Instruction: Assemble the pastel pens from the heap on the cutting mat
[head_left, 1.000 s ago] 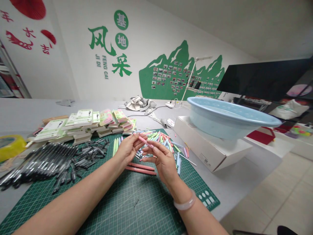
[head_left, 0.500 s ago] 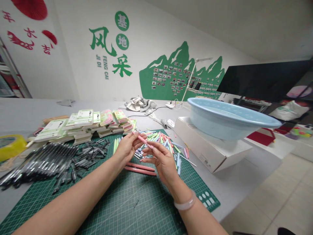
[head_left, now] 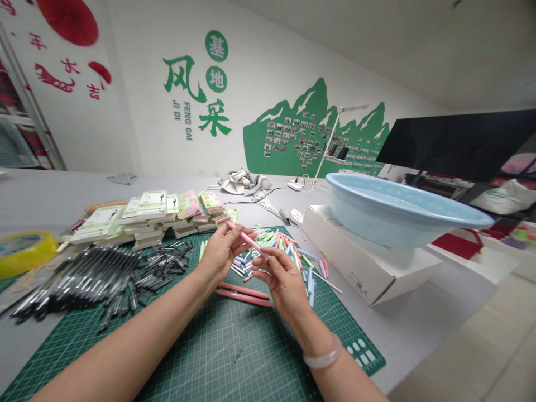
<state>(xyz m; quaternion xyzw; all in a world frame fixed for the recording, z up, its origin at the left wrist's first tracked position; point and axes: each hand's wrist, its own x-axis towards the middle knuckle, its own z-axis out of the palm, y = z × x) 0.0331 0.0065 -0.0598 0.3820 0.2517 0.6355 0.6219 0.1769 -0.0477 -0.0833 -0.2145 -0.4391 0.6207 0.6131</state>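
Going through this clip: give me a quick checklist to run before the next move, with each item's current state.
Left hand grips the pink pen barrel: ok, pinched between thumb and fingers.
Right hand has hold of the same barrel: cannot tell, its fingers reach the lower end, but contact is unclear.
Two long pink barrels lie clear of both hands: ok.
Pastel pen parts all stay on the green cutting mat: not ok, a thin stick crosses the mat's right edge.
Blue plastic basin rests on the white box: ok.
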